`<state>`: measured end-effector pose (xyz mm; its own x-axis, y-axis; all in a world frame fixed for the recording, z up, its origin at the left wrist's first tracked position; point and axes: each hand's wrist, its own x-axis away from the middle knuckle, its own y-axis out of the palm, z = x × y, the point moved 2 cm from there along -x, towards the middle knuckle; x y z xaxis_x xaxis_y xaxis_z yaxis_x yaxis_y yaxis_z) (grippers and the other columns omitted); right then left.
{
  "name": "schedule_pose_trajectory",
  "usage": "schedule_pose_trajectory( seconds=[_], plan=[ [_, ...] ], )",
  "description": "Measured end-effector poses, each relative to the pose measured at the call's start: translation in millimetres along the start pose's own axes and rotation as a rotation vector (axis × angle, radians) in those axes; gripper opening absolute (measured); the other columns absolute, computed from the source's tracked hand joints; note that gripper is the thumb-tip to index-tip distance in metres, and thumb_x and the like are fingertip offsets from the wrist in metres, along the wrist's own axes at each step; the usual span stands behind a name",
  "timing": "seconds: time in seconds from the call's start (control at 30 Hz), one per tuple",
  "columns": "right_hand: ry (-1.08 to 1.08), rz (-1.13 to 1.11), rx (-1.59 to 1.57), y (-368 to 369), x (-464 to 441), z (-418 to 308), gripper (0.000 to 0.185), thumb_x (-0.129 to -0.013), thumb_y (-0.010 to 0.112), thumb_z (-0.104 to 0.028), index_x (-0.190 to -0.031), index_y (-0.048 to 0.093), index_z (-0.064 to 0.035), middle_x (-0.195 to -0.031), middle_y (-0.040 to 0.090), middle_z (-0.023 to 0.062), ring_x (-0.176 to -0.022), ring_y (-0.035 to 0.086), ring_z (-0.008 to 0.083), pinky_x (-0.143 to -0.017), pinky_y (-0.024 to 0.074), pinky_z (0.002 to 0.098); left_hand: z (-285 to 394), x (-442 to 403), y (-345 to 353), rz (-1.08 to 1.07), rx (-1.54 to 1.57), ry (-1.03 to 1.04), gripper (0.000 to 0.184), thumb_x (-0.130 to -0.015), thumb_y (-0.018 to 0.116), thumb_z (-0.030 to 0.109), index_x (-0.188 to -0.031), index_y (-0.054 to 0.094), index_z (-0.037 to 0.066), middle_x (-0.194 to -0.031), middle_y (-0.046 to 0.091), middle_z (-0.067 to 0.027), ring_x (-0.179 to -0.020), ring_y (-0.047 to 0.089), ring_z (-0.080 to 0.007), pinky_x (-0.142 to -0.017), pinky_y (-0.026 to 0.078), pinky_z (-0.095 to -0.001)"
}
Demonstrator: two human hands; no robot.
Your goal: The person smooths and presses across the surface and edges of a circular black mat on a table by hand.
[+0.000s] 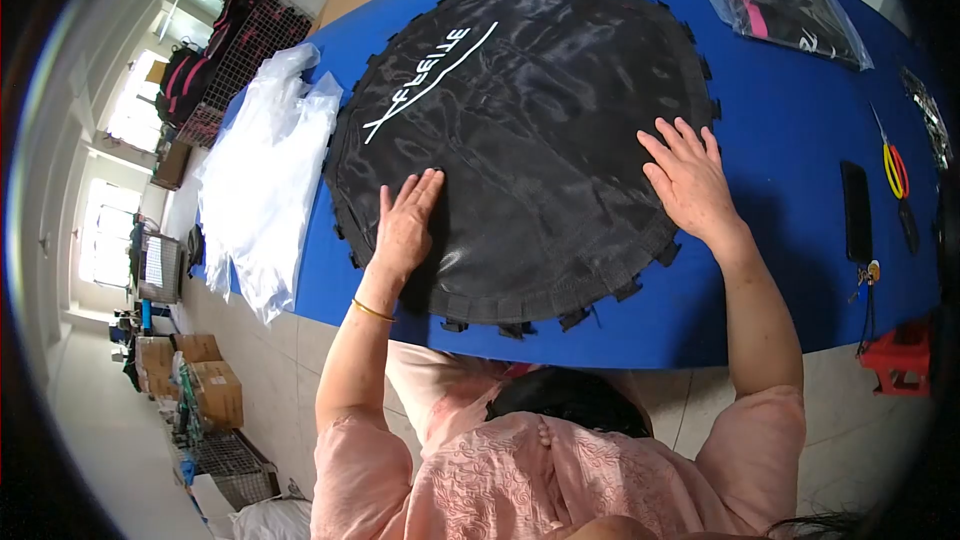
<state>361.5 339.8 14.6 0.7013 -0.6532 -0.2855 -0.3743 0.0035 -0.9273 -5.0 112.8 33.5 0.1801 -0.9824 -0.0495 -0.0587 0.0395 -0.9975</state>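
A round black trampoline mat point(540, 150) lies spread on the blue tabletop, with webbing tabs all round its edge. White lettering and a curved white line mark its upper left part. My left hand point(405, 223) rests on the mat's lower left area, fingers stretched out and pointing away from me. On the right side, my right hand point(688, 178) lies open near the mat's rim with its fingers spread. Neither hand holds anything. Shallow creases run across the fabric between them.
Clear plastic bags point(265, 170) lie left of the mat. A bagged black and pink item point(785, 0) is at the far right. Yellow-and-red-handled scissors point(893, 168), a black phone-like object point(856, 210) and keys point(872, 272) lie at right. A red stool point(897, 360) stands below.
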Motion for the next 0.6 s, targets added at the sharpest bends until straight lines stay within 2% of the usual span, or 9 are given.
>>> schedule_pose_trajectory(
  seconds=[0.23, 0.43, 0.6],
  plan=[
    [0.0, 0.004, 0.001, -1.0, 0.6, -1.4, 0.045, -0.108, 0.05, -0.032, -0.149, 0.055, -0.0136, -0.158, 0.048, 0.0159, -0.151, 0.036, 0.0359, -0.125, 0.0194, 0.0554, -52.8, 9.7, 2.7, -0.032, 0.034, -0.272, 0.084, -0.084, 0.048, -0.012, -0.161, 0.038, 0.02, -0.166, 0.039, -0.0054, -0.154, 0.035, -0.0314, -0.124, 0.018, -0.0642],
    [-0.002, 0.012, -0.001, -0.9, 0.1, -1.4, 0.045, -0.108, 0.051, -0.033, -0.148, 0.056, -0.0135, -0.157, 0.048, 0.0158, -0.15, 0.037, 0.0363, -0.125, 0.02, 0.0559, -61.9, -21.6, 10.1, -0.046, 0.088, -0.282, 0.086, -0.082, 0.048, -0.011, -0.161, 0.037, 0.02, -0.168, 0.036, -0.0041, -0.155, 0.033, -0.0298, -0.124, 0.018, -0.0654],
    [-0.004, 0.022, 0.002, -1.7, 0.5, -0.8, 0.044, -0.107, 0.052, -0.032, -0.147, 0.056, -0.0136, -0.157, 0.048, 0.0155, -0.15, 0.038, 0.0362, -0.124, 0.0207, 0.0561, -38.9, -62.7, 13.9, -0.066, 0.074, -0.241, 0.084, -0.083, 0.051, -0.008, -0.161, 0.037, 0.02, -0.168, 0.035, -0.004, -0.155, 0.034, -0.0282, -0.123, 0.02, -0.0656]
  ],
)
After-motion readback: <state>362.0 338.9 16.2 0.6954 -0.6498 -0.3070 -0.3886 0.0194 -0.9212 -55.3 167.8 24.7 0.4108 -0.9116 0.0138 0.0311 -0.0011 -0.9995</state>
